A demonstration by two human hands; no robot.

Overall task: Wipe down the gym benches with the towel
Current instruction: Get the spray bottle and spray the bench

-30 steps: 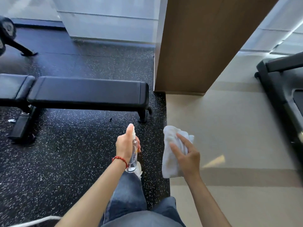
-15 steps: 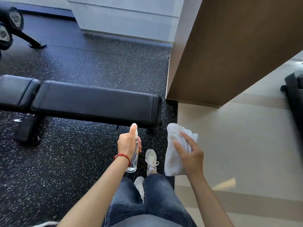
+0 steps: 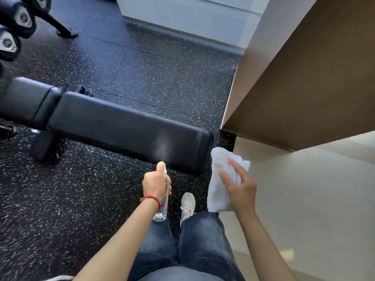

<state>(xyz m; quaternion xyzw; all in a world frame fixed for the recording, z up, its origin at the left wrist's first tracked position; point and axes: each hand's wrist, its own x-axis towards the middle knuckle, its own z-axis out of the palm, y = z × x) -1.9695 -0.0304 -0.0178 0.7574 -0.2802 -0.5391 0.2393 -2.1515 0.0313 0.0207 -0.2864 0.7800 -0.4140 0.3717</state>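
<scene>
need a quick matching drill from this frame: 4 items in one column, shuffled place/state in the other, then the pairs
Items:
1. towel
2. spray bottle
3. bench
4. dumbbells

Places/states:
A. racked at the top left corner
B. held upright in the left hand, index finger on top
C. white, bunched in the right hand
D. black pad lying across the speckled floor, a faint mist over its near end

Pairs: 1-C, 2-B, 3-D, 4-A

Dumbbells (image 3: 12, 27) on rack top-left, wood-panel wall (image 3: 304, 78) right, speckled rubber floor (image 3: 162, 67).
</scene>
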